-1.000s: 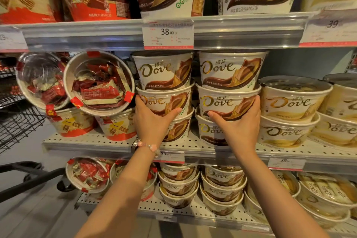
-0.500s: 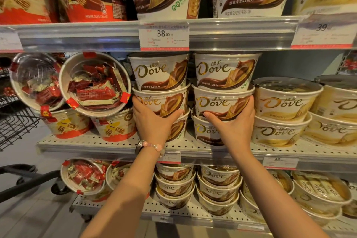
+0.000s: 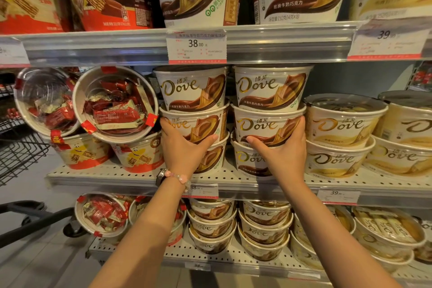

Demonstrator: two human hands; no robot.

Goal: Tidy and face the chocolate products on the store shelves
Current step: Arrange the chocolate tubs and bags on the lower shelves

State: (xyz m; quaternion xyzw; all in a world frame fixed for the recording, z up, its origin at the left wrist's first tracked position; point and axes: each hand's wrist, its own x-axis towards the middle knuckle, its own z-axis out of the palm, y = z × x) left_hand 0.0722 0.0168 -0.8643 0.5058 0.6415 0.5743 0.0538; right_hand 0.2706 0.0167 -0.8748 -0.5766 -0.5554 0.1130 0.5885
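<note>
Our left hand (image 3: 181,147) and right hand (image 3: 284,147) cup the middle tubs (image 3: 261,125) at nine and three o'clock. Fingers wrap the thin, probably slick walls; best held low near the rims.

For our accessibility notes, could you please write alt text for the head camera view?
A person's left hand and right hand each grip the middle tub of two side-by-side stacks of brown Dove chocolate tubs on a store shelf. Red wafer tubs sit tilted to the left, yellow Dove tubs to the right, with a 38.00 price tag above.
</note>
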